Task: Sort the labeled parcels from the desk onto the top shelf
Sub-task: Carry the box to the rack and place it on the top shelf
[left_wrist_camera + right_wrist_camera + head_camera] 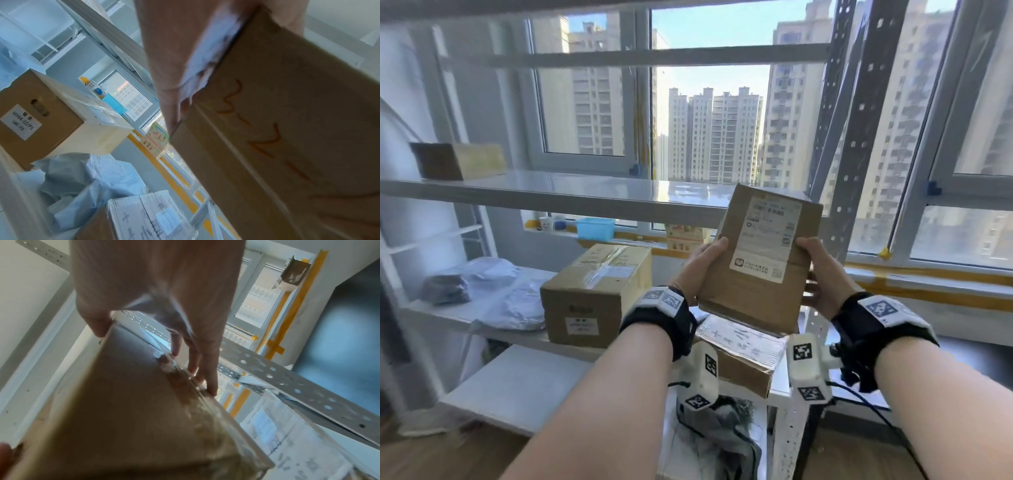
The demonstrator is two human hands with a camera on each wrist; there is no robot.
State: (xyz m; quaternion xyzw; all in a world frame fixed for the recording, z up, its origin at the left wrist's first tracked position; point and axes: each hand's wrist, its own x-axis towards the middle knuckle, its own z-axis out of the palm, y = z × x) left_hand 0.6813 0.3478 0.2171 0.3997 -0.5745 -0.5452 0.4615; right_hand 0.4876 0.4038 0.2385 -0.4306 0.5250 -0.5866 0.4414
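I hold a brown cardboard parcel (760, 260) with a white shipping label in both hands, lifted in front of the white shelf board (571, 192). My left hand (700, 270) grips its left side, thumb on the labelled face. My right hand (822, 274) grips its right side, fingers behind. The left wrist view shows the parcel (287, 138) with orange handwriting on one face. In the right wrist view, my fingers (205, 369) curl over the parcel's (133, 410) edge. Another brown box (458, 161) sits at the shelf's far left.
On the lower surface stand a large taped box (595, 291), a flat taped parcel (743, 356) under my hands, and grey plastic mail bags (493, 294). A perforated metal upright (859, 113) rises at the right. A blue tub (595, 228) sits on the window sill.
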